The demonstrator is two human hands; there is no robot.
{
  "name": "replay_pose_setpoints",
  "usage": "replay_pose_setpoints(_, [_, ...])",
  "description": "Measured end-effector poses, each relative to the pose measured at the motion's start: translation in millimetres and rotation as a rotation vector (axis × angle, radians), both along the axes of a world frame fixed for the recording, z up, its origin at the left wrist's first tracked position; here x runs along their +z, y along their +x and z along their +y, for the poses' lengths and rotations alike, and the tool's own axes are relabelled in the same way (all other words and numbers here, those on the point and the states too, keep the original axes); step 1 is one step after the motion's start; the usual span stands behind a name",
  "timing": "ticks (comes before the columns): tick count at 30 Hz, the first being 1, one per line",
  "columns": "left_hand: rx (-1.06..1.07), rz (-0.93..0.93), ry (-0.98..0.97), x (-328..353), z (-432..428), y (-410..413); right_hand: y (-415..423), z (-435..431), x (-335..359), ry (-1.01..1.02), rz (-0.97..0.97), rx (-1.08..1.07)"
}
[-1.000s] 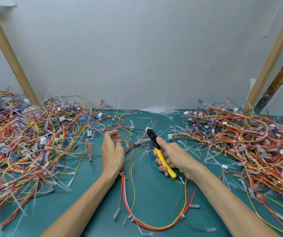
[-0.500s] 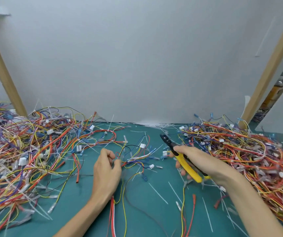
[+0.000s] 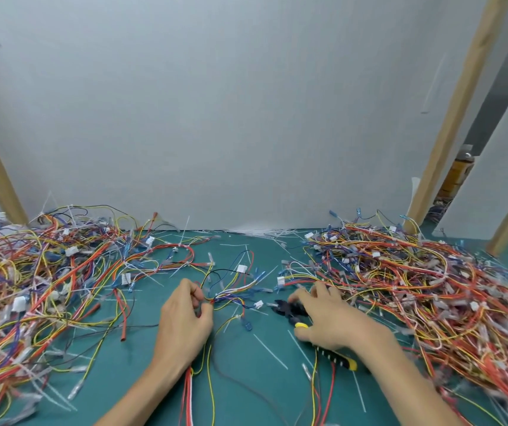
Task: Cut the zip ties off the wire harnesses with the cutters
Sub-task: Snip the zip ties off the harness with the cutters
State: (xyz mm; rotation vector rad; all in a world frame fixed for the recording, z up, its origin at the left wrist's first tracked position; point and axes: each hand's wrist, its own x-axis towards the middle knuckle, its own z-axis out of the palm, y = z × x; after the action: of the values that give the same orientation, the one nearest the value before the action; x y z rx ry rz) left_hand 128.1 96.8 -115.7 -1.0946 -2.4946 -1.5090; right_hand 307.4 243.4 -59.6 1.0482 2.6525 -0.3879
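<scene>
1. Since half a second ago, the cutters [image 3: 289, 312] are no longer being held up in the air; they are now lying on the green mat [image 3: 246, 379] with the right hand [image 3: 335, 324] coming down flat over them.
2. That right hand is lying open, its fingers [image 3: 317, 292] stretching forward towards the right-hand pile of wires [image 3: 415, 287] rather than curling round the handles.
3. Only the black nose of the cutters is showing ahead of the hand, pointing left, while the yellow-and-black handle end is sticking out beside the wrist.
4. The left hand [image 3: 185, 321] is pinching a wire harness [image 3: 231, 298] between thumb and fingertips, right where its red, yellow and blue wires are bunching together.
5. From that pinch the harness is fanning out over the mat towards a white plug [image 3: 241, 268], and its long red and yellow wires are running back under the left wrist towards the near edge.
6. The harness is sitting between the two hands, just left of the cutter nose and not touching it.
7. A second big pile of wires [image 3: 46, 287] is covering the left side of the mat.
8. Loose white zip-tie strips [image 3: 269, 351] are lying scattered on the mat around both hands.
9. A white board [image 3: 246, 118] is standing behind the mat, with a wooden post [image 3: 455, 112] leaning at its right.
</scene>
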Motion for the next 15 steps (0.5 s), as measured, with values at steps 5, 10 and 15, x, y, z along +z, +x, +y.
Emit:
replay_pose_setpoints(5, [-0.014, 0.129, -0.087, 1, -5, -2, 4, 2, 13, -0.018, 0.06, 0.019])
replay_pose_setpoints(10, [-0.01, 0.22, -0.481, 16, -9, -11, 8, 2, 32, 0.005, 0.302, 0.089])
replay_pose_setpoints(15, [-0.041, 0.092, -0.687, 42, -12, -24, 9, -3, 46, -0.058, 0.45, 0.123])
